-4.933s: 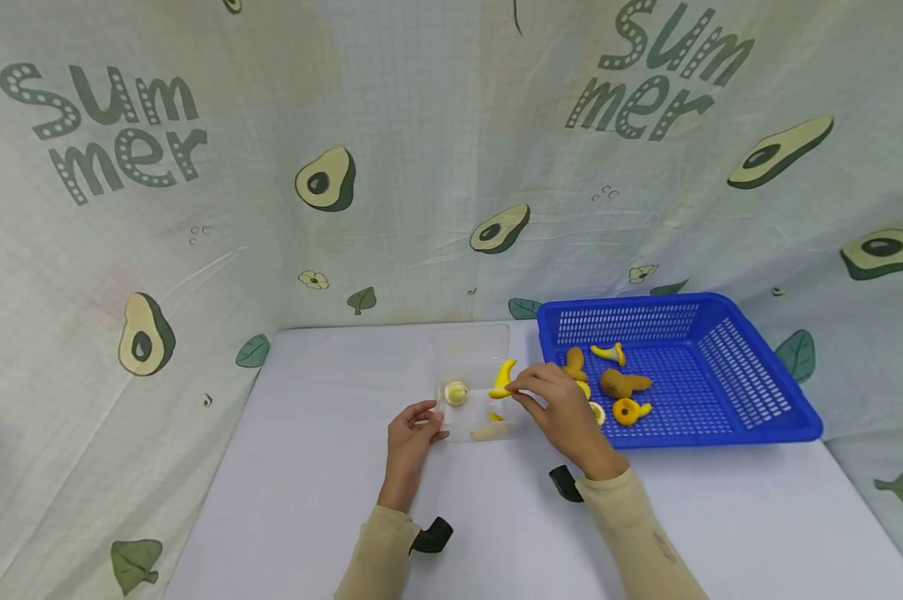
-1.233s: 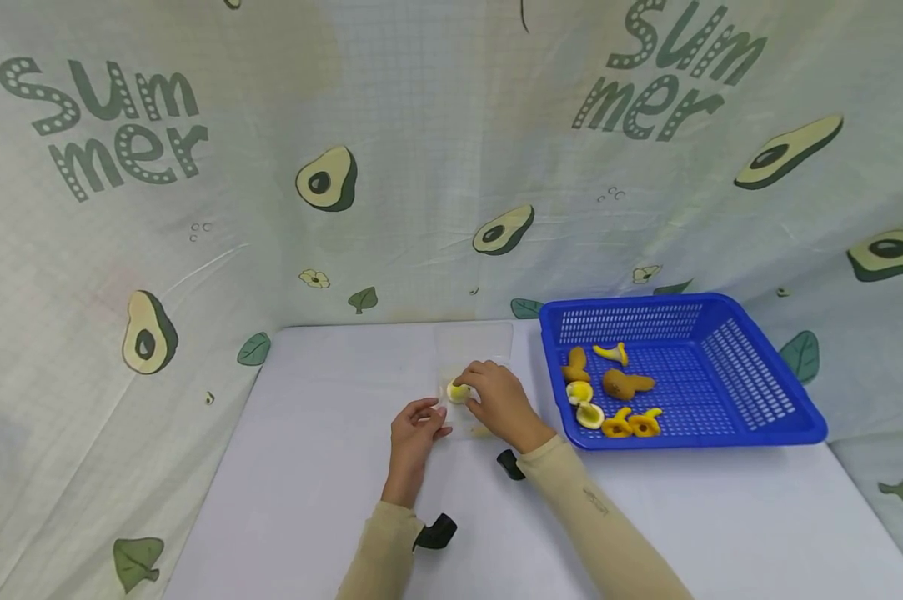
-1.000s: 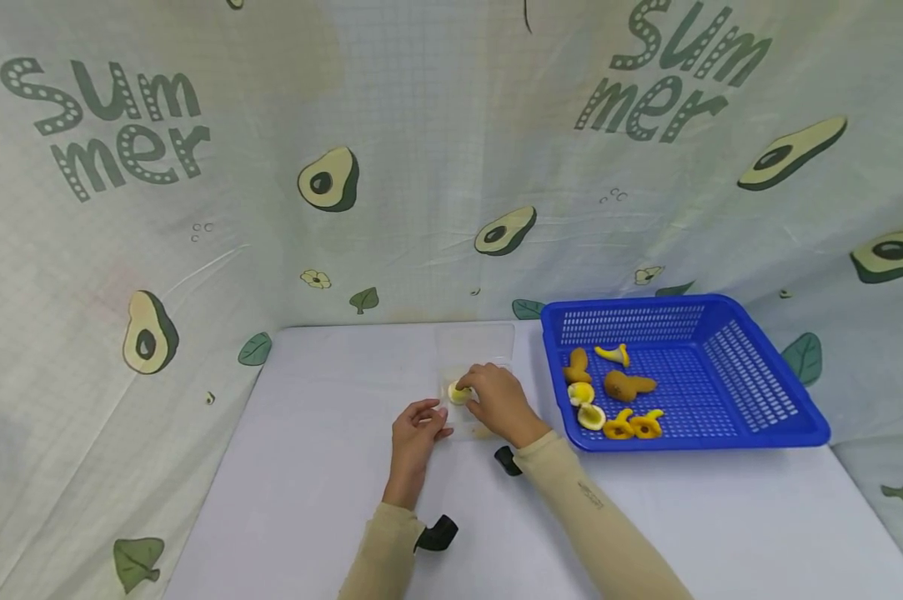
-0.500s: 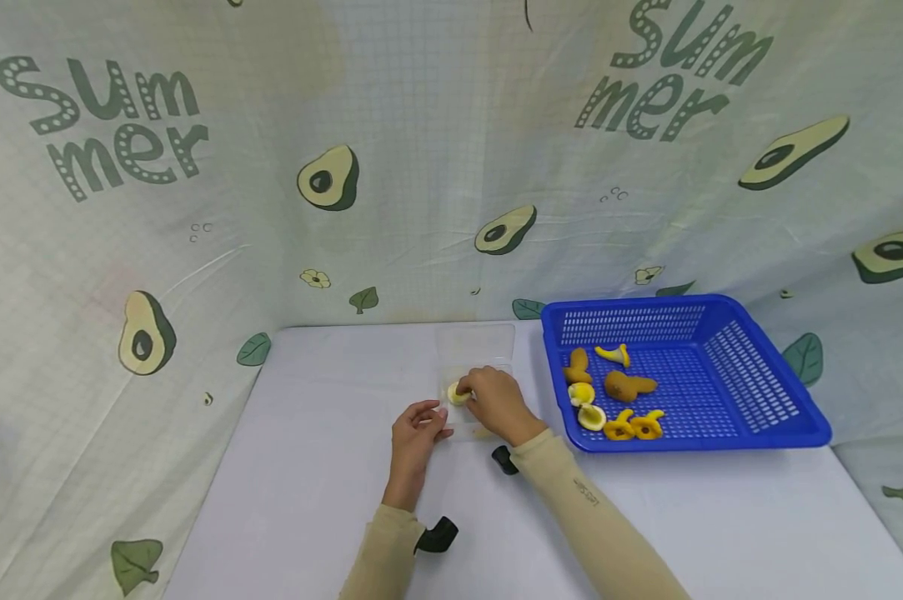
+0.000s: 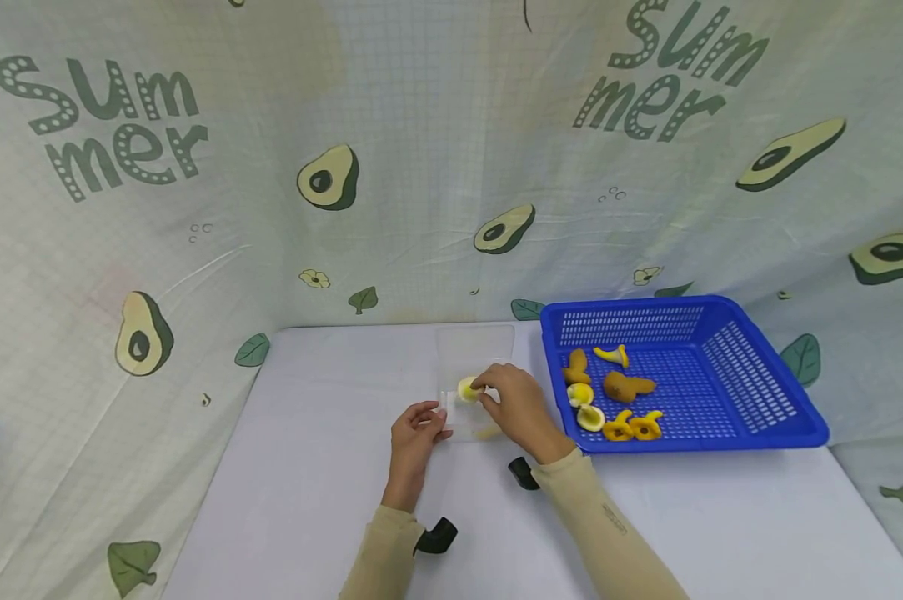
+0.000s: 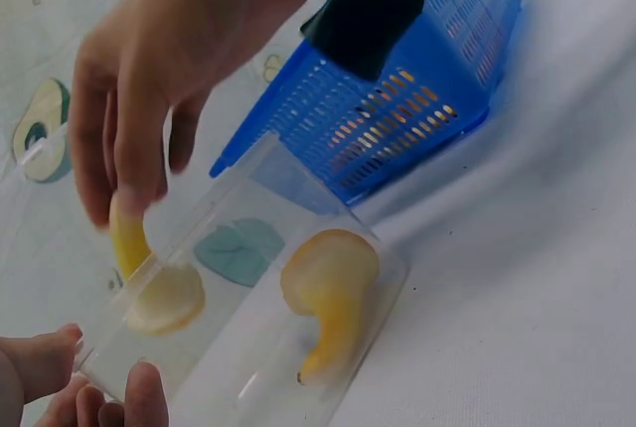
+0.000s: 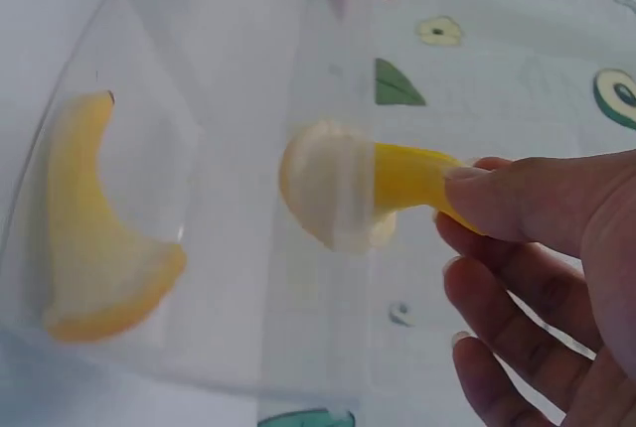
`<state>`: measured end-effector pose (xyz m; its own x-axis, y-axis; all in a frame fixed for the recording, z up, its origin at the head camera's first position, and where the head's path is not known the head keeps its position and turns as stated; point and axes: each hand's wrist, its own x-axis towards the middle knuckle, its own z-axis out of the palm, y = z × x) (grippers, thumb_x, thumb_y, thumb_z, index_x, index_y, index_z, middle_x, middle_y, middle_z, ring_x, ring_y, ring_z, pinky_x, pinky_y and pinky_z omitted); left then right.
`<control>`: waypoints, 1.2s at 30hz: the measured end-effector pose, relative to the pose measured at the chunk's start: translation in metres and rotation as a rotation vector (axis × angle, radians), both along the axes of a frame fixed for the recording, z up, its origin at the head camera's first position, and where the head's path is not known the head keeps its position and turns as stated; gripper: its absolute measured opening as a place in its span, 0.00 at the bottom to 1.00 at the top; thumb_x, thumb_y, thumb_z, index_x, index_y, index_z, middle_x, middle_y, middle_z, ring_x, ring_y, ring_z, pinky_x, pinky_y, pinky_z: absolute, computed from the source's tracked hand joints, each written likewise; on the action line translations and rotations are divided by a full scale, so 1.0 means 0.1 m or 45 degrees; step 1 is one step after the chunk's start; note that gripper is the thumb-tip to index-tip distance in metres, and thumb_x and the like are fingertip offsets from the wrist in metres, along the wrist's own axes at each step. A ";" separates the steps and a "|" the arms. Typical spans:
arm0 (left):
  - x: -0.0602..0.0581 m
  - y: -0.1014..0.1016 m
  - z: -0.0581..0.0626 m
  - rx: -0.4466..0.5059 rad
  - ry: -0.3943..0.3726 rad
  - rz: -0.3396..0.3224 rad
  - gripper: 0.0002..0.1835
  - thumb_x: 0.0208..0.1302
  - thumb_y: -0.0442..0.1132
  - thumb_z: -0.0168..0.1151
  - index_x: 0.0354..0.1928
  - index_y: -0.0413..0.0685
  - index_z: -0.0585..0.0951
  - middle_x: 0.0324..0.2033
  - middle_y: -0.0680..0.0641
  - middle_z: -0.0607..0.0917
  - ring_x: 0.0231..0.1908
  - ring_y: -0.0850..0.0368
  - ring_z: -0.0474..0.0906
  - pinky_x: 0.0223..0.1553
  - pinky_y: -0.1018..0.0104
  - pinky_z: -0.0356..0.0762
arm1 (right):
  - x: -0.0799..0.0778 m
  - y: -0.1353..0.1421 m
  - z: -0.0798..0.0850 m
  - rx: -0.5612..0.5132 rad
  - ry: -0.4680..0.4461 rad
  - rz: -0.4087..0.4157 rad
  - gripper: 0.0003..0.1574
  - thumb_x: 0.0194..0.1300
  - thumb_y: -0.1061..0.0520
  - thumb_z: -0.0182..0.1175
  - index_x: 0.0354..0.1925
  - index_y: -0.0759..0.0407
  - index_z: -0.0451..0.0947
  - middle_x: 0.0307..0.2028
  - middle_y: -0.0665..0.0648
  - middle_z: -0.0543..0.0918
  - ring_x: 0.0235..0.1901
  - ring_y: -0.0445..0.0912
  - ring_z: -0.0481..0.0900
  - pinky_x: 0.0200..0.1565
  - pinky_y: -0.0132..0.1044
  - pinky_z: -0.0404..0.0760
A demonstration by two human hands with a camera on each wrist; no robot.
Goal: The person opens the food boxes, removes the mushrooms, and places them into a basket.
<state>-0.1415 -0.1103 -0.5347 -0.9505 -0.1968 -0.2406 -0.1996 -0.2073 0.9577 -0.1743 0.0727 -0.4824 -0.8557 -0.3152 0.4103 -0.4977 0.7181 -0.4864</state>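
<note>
A clear plastic box point(image 5: 459, 429) lies on the table in the head view, with its clear lid point(image 5: 474, 342) folded back. My left hand point(image 5: 413, 442) pinches the box's left edge between thumb and fingers. My right hand point(image 5: 522, 408) holds a yellow toy mushroom point(image 5: 468, 388) by its curved stem, over the box. In the right wrist view this held mushroom point(image 7: 328, 189) has its round pale cap seen through the clear wall. Another yellow mushroom point(image 6: 333, 293) lies inside the box in the left wrist view; in the head view it is mostly hidden.
To the right stands a blue perforated basket point(image 5: 691, 442). It holds brown mushrooms point(image 5: 627, 386), white-rimmed yellow ones point(image 5: 590, 418) and orange-yellow ones point(image 5: 646, 427), several in all. A patterned cloth point(image 5: 421, 250) hangs behind the white table point(image 5: 308, 467).
Since 4.9 s ago my right hand has moved from beside the basket to over the box. In the last half second it has shifted slightly right with the mushroom. The left hand stays put.
</note>
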 end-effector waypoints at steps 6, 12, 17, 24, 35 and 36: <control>0.00 0.02 0.00 -0.031 -0.024 0.019 0.18 0.70 0.24 0.66 0.58 0.24 0.78 0.35 0.48 0.79 0.32 0.58 0.79 0.36 0.70 0.90 | 0.16 0.24 0.11 -0.137 0.053 -0.025 0.10 0.62 0.66 0.76 0.43 0.58 0.90 0.42 0.54 0.90 0.46 0.51 0.87 0.53 0.48 0.89; 0.00 0.01 0.01 0.003 -0.002 0.015 0.18 0.70 0.23 0.65 0.58 0.22 0.77 0.34 0.48 0.78 0.31 0.58 0.78 0.35 0.70 0.90 | 0.29 0.50 0.19 -0.285 0.195 -0.073 0.13 0.58 0.70 0.77 0.42 0.60 0.90 0.41 0.54 0.90 0.43 0.49 0.85 0.48 0.43 0.88; -0.01 0.00 0.00 0.022 -0.003 0.014 0.18 0.70 0.23 0.65 0.58 0.22 0.77 0.33 0.49 0.78 0.32 0.57 0.78 0.35 0.70 0.89 | 0.38 0.73 0.21 -0.395 0.265 -0.110 0.16 0.55 0.74 0.77 0.42 0.63 0.90 0.41 0.56 0.90 0.43 0.51 0.86 0.54 0.22 0.80; -0.02 0.00 -0.02 0.012 0.000 0.009 0.18 0.70 0.23 0.65 0.58 0.22 0.76 0.34 0.48 0.78 0.32 0.57 0.78 0.35 0.70 0.90 | 0.43 1.07 0.19 -0.460 0.288 -0.177 0.18 0.56 0.78 0.73 0.44 0.66 0.89 0.42 0.60 0.89 0.41 0.48 0.82 0.49 0.16 0.76; -0.01 0.00 0.00 -0.015 -0.021 0.009 0.18 0.70 0.24 0.66 0.59 0.23 0.77 0.34 0.48 0.78 0.32 0.57 0.78 0.35 0.70 0.90 | 0.45 1.50 0.13 -0.319 0.258 -0.350 0.15 0.59 0.77 0.73 0.45 0.68 0.88 0.42 0.65 0.88 0.39 0.57 0.81 0.44 0.15 0.71; -0.01 0.00 0.00 -0.017 -0.018 0.008 0.18 0.70 0.24 0.66 0.59 0.23 0.77 0.34 0.48 0.78 0.31 0.57 0.78 0.35 0.69 0.90 | 0.45 1.53 0.13 -0.308 0.253 -0.354 0.15 0.59 0.76 0.73 0.45 0.68 0.88 0.42 0.65 0.88 0.39 0.58 0.81 0.44 0.15 0.71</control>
<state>-0.1425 -0.1105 -0.5344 -0.9457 -0.2062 -0.2513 -0.2118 -0.1955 0.9576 -0.1291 0.2254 -0.4692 -0.7911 0.0427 0.6101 -0.4022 0.7151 -0.5716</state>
